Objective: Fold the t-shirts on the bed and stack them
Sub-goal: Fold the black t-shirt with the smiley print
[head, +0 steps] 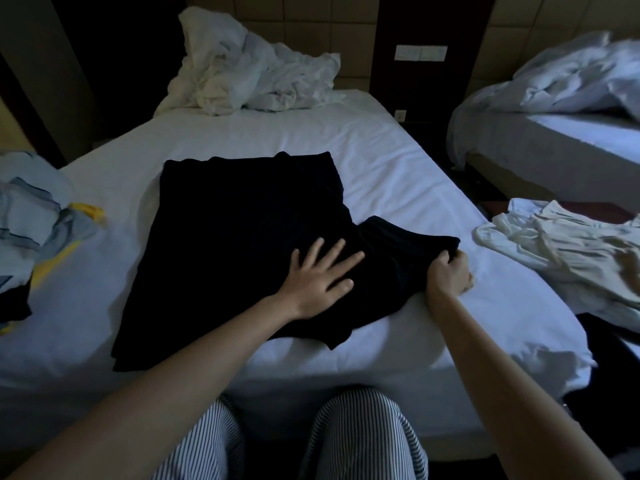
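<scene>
One white bed (346, 150): left hand (318, 275) flat on black t-shirt (242, 237), right hand (448, 275) gripping sleeve (415, 240).

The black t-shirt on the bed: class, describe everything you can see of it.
The black t-shirt is plain, dark, soft-looking fabric with no visible print. It lies spread mostly flat on the bed, on the white sheet, with one sleeve sticking out to the right. The left hand presses flat on it with fingers spread, and the right hand grips the sleeve's end.

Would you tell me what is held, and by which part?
The right hand grips the black t-shirt by its sleeve end; the left hand only presses flat on it.
</scene>
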`<state>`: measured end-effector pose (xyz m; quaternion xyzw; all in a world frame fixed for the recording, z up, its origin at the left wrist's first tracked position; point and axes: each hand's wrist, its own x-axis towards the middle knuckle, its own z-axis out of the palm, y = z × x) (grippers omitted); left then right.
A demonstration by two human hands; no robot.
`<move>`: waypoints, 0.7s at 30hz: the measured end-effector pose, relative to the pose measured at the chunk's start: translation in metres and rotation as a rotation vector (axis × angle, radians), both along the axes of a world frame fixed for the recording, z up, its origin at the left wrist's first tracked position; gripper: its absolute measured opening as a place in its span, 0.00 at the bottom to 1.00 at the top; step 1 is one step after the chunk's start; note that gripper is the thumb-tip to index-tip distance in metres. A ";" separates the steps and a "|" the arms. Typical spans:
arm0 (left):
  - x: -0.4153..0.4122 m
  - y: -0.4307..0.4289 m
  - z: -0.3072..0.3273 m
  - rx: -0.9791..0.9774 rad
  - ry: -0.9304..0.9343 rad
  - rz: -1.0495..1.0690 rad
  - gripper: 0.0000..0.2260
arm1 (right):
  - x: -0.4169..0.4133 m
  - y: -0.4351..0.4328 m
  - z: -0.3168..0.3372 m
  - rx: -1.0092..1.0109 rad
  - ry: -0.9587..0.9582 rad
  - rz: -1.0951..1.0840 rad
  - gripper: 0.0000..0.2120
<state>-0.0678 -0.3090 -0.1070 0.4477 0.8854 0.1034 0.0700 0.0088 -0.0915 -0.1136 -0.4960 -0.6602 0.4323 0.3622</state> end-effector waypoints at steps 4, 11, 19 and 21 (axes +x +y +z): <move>0.017 0.009 -0.002 -0.226 0.001 -0.098 0.25 | -0.001 0.003 0.004 -0.108 0.154 -0.143 0.16; 0.018 0.018 0.020 -0.095 -0.175 0.021 0.21 | 0.013 0.008 0.010 -0.168 0.142 -0.009 0.19; -0.032 0.110 0.055 0.229 -0.069 0.126 0.11 | 0.037 -0.009 -0.011 0.270 -0.256 0.194 0.33; -0.045 0.124 0.050 0.041 0.029 0.141 0.15 | 0.033 -0.003 -0.012 0.215 -0.385 0.187 0.32</move>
